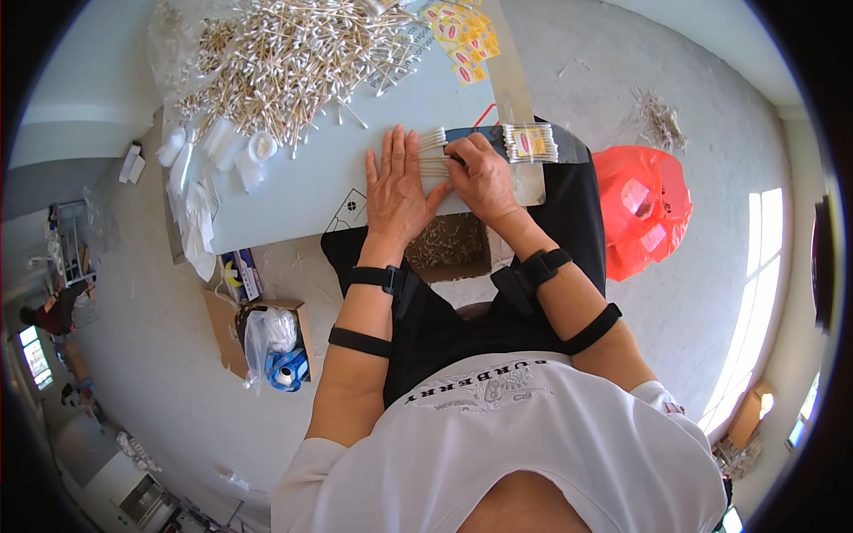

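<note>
My left hand (395, 188) lies flat on the table, fingers stretched out, its thumb reaching toward my right hand. Between the two hands is a small row of cotton swabs (433, 166), side by side on the tabletop. My right hand (484, 182) is curled at the right ends of these swabs, fingertips pressed together; what they pinch is hidden. Just right of it rests a clear plastic bag of cotton swabs (542, 149) with a yellow label card inside. A dark blue flat piece (460, 134) shows beyond my right fingers.
A big heap of loose cotton swabs (293, 62) covers the table's far left. Yellow label cards (466, 40) lie at the far edge, white rolls (258, 148) at the left. Below the table edge stands a box of swabs (449, 244); a red plastic bag (641, 209) is at right.
</note>
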